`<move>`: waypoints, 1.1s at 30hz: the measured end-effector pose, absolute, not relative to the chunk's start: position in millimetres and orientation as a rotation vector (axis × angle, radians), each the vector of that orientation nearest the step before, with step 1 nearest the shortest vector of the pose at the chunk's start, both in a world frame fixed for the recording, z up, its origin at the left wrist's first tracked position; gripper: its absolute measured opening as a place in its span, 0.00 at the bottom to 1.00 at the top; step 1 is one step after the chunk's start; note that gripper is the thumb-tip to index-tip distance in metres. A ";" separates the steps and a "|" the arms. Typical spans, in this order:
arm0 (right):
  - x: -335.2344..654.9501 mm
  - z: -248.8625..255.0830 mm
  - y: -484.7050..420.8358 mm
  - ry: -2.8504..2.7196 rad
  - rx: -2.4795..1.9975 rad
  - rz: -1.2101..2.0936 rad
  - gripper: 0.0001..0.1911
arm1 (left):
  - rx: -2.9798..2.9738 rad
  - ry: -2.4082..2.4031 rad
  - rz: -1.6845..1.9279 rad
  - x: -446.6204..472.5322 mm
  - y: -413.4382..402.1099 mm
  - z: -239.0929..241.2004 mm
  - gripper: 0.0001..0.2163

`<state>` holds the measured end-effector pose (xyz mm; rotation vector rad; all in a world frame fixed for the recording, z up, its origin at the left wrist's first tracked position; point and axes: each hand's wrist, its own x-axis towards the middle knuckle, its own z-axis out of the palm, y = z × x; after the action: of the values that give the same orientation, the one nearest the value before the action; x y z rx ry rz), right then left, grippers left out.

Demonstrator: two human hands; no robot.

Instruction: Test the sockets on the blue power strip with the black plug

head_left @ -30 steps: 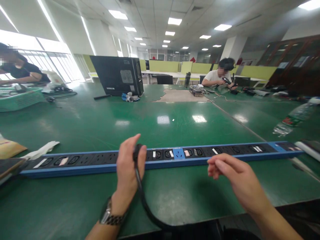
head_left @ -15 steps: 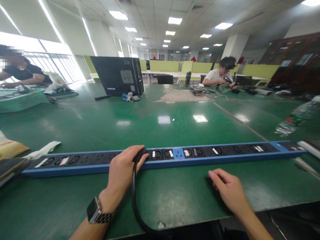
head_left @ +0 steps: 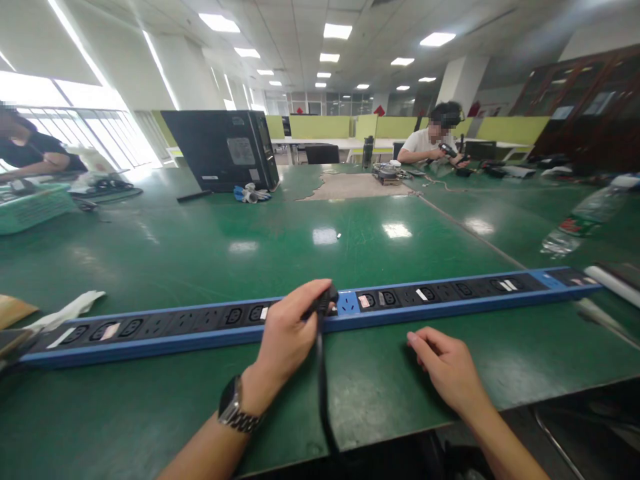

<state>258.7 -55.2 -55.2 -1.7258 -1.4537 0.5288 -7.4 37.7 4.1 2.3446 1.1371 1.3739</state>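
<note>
A long blue-and-black power strip [head_left: 450, 309] with a row of sockets lies across the table in front of me. My left hand [head_left: 290, 330], with a watch [head_left: 237, 407] on its wrist, grips a black plug [head_left: 327, 300] over the strip, just left of the blue socket [head_left: 348, 304]. Whether the plug sits in a socket is hidden by my fingers. From it a thick black cable [head_left: 323, 383] runs down past the table edge. My right hand [head_left: 447, 367] hovers over or rests at the near side of the strip, fingers curled in, nothing visible in them.
A black computer case [head_left: 225, 150] stands at the back left, gloves [head_left: 253, 193] beside it. A green basket [head_left: 37, 207] is far left, a plastic bottle [head_left: 587, 217] on the right. One person [head_left: 433, 143] sits across the table, another [head_left: 35, 150] at left.
My left hand has moved right along the strip with the plug and cable, uncovering sockets on its left. My right hand keeps nearly the same place and pose. The view has shifted slightly.
</note>
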 end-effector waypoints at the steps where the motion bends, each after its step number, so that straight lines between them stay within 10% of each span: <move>1: 259.0 -56.0 -55.1 -1.445 -1.718 0.532 0.24 | 2.376 1.107 1.296 4.1 39.8 3.1 0.14; 33: 251.8 -49.6 -53.2 -1.253 -1.760 0.671 0.23 | 2.477 1.226 1.027 31.2 48.6 -5.6 0.14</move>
<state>251.8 -53.2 -49.6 -1.7595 -1.2526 0.6707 31.2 48.6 -5.6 2.4771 1.2262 1.0275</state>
